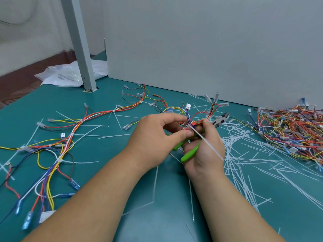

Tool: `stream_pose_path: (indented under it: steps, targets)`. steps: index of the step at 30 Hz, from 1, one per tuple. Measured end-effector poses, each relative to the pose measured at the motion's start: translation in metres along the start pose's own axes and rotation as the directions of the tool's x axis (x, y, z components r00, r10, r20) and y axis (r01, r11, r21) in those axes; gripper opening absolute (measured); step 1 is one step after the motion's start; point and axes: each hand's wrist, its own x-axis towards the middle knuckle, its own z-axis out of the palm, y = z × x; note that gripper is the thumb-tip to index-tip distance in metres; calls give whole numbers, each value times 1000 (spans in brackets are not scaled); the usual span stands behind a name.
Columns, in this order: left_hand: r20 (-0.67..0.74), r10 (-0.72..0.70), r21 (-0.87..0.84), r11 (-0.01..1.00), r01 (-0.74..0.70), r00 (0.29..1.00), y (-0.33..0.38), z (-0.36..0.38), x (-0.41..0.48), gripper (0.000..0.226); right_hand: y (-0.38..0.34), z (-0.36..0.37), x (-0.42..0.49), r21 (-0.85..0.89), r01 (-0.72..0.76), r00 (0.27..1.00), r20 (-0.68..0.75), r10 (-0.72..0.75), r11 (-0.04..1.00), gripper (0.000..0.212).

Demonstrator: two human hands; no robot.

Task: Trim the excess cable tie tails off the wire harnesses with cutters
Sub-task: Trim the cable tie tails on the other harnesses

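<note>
My left hand (153,137) pinches a small wire harness (197,117) of red, blue and yellow wires, held above the green mat. My right hand (207,151) grips the green-handled cutters (190,151), whose grey jaws (222,119) point up and to the right, away from the harness; its thumb and fingertips also touch the bundle. A long white cable tie tail (208,144) sticks out from the bundle and runs down across my right hand. The jaws are not on the tail.
A long harness (70,137) with tie tails lies spread over the left of the mat. A heap of harnesses (293,130) sits at the right. Cut white tails (244,154) litter the mat beside it. A grey post (82,49) and wall panel stand behind.
</note>
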Motion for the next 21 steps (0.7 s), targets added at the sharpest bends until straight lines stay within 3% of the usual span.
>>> stream_pose_path:
  steps: [2,5,14,19,21]
  targets:
    - [-20,12,-45,999,-12,1000,2,1,0,14,-1,0,-1,0,-1,1000,25,1,1000,17]
    - [-105,-8,-135,991,-6,994,2,2,0,22,0,0,-4,-19,32,998,63,-31,999,12]
    - [-335,-79,-145,989,32,939,2,1,4,12,9,-1,-19,-374,374,927,141,-346,849,11]
    - [-361,-79,-145,989,28,929,1,2,6,10,10,-1,-25,-353,343,932,243,-269,871,24]
    - [-362,-55,-116,993,14,930,0,2,5,7,11,1,-26,-363,351,928,260,-268,863,20]
